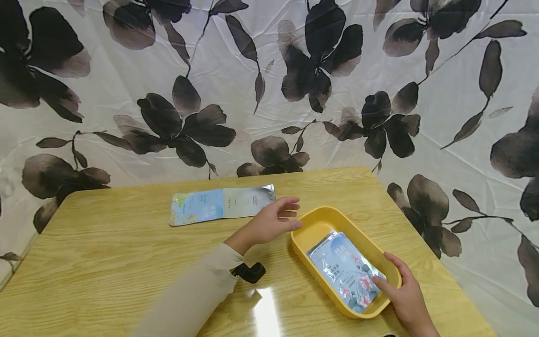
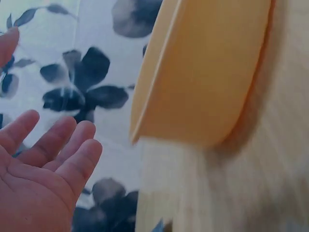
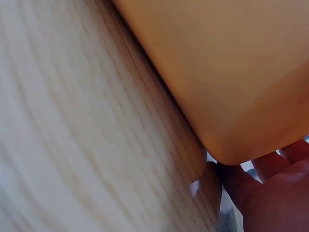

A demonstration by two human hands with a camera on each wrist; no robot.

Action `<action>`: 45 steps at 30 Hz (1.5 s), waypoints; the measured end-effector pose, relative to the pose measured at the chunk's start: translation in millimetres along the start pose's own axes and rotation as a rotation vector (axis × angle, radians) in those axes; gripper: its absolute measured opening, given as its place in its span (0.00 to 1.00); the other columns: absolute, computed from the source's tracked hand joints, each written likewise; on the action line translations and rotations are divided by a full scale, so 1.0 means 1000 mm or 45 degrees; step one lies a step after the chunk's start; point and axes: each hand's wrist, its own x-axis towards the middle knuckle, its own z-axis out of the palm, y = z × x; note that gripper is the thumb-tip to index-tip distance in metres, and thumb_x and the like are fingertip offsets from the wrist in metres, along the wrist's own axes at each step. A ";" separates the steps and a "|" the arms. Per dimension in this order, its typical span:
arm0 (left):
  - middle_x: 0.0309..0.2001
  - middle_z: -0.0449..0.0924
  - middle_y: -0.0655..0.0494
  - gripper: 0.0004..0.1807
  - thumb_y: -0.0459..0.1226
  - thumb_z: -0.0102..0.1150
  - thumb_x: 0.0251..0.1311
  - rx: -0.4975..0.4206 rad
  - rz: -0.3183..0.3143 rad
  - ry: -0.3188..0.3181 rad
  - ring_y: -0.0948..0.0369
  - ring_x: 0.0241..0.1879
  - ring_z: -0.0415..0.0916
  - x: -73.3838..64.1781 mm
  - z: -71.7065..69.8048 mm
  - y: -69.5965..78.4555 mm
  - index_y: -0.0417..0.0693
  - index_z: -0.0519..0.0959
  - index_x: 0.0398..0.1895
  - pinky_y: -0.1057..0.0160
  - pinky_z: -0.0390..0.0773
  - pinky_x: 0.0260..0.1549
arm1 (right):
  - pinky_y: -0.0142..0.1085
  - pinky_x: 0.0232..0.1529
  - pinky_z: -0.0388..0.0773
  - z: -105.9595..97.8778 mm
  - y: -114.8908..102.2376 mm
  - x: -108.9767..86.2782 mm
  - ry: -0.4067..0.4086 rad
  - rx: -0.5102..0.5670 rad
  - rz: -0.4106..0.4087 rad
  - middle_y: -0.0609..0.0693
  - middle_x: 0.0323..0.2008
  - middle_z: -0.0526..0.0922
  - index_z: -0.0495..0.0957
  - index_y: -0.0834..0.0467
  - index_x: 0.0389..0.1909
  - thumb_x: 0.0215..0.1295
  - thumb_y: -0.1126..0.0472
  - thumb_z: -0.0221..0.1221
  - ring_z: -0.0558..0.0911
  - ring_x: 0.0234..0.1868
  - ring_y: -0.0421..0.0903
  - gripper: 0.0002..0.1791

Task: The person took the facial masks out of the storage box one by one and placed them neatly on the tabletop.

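Observation:
A yellow plastic tray (image 1: 313,223) sits at an angle on the right part of the table, with flower-printed blue sachets (image 1: 343,269) lying in it. My right hand (image 1: 406,295) grips the tray's near right end, thumb inside over the rim and fingers along the outer wall. In the right wrist view the fingers (image 3: 270,166) are partly hidden behind the tray's wall. My left hand (image 1: 275,221) is at the tray's far left corner, fingers spread and holding nothing. The left wrist view shows its fingers (image 2: 79,166) apart from the tray wall (image 2: 207,72).
Two more flat sachets lie side by side near the table's back edge, a blue one (image 1: 200,207) and a pale green one (image 1: 246,201). The wooden table (image 1: 105,262) ends at a hanging cloth (image 1: 261,93) with dark flowers. A black band (image 1: 249,272) is on the left wrist.

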 end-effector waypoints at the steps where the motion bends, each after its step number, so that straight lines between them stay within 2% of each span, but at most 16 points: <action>1: 0.67 0.70 0.47 0.36 0.41 0.66 0.66 -0.007 -0.001 -0.018 0.51 0.64 0.70 0.001 0.005 0.000 0.45 0.63 0.74 0.57 0.72 0.61 | 0.25 0.42 0.78 0.000 0.000 0.000 0.000 -0.003 -0.005 0.71 0.67 0.61 0.54 0.67 0.74 0.67 0.66 0.64 0.75 0.46 0.25 0.40; 9: 0.66 0.71 0.47 0.34 0.42 0.66 0.65 -0.013 -0.023 -0.086 0.54 0.63 0.72 0.011 0.041 0.004 0.45 0.66 0.72 0.61 0.72 0.60 | 0.25 0.42 0.78 0.001 0.000 -0.001 -0.008 -0.010 -0.022 0.71 0.67 0.60 0.54 0.68 0.73 0.67 0.67 0.64 0.74 0.47 0.24 0.39; 14: 0.63 0.74 0.52 0.31 0.42 0.65 0.66 0.002 -0.015 -0.142 0.60 0.59 0.74 0.016 0.056 0.011 0.44 0.69 0.70 0.66 0.73 0.57 | 0.25 0.42 0.78 0.000 0.001 -0.002 0.000 -0.011 -0.025 0.71 0.67 0.61 0.54 0.68 0.73 0.67 0.66 0.64 0.74 0.46 0.24 0.39; 17: 0.63 0.74 0.52 0.30 0.42 0.65 0.66 0.022 0.006 -0.167 0.60 0.59 0.74 0.021 0.063 0.013 0.44 0.70 0.69 0.67 0.73 0.56 | 0.25 0.42 0.78 0.000 0.001 -0.002 0.003 -0.015 -0.031 0.71 0.66 0.61 0.54 0.67 0.73 0.68 0.66 0.63 0.74 0.46 0.24 0.39; 25: 0.63 0.74 0.52 0.31 0.44 0.67 0.64 0.177 -0.001 -0.195 0.62 0.58 0.74 0.033 0.081 0.017 0.44 0.72 0.68 0.70 0.73 0.53 | 0.26 0.42 0.79 0.001 0.000 -0.003 -0.009 -0.010 -0.031 0.71 0.66 0.62 0.53 0.68 0.73 0.68 0.67 0.63 0.75 0.46 0.25 0.39; 31: 0.65 0.73 0.50 0.31 0.40 0.69 0.63 0.259 -0.022 -0.248 0.62 0.58 0.75 0.040 0.093 0.015 0.44 0.71 0.68 0.72 0.73 0.53 | 0.25 0.43 0.78 0.000 -0.001 -0.002 -0.021 -0.043 0.010 0.70 0.68 0.59 0.52 0.66 0.74 0.69 0.64 0.63 0.74 0.47 0.23 0.40; 36: 0.65 0.74 0.54 0.31 0.39 0.70 0.61 0.285 -0.051 -0.258 0.64 0.56 0.76 0.045 0.103 0.011 0.45 0.72 0.67 0.72 0.74 0.51 | 0.25 0.43 0.78 0.000 0.001 -0.002 -0.022 -0.037 0.019 0.70 0.68 0.60 0.52 0.66 0.75 0.69 0.65 0.63 0.74 0.47 0.24 0.40; 45: 0.62 0.76 0.54 0.30 0.41 0.72 0.59 0.327 -0.230 -0.241 0.63 0.53 0.77 0.050 0.105 0.002 0.50 0.75 0.65 0.70 0.75 0.52 | 0.25 0.44 0.77 -0.001 -0.001 -0.001 -0.023 -0.045 0.047 0.69 0.69 0.60 0.52 0.65 0.75 0.69 0.63 0.63 0.74 0.47 0.24 0.41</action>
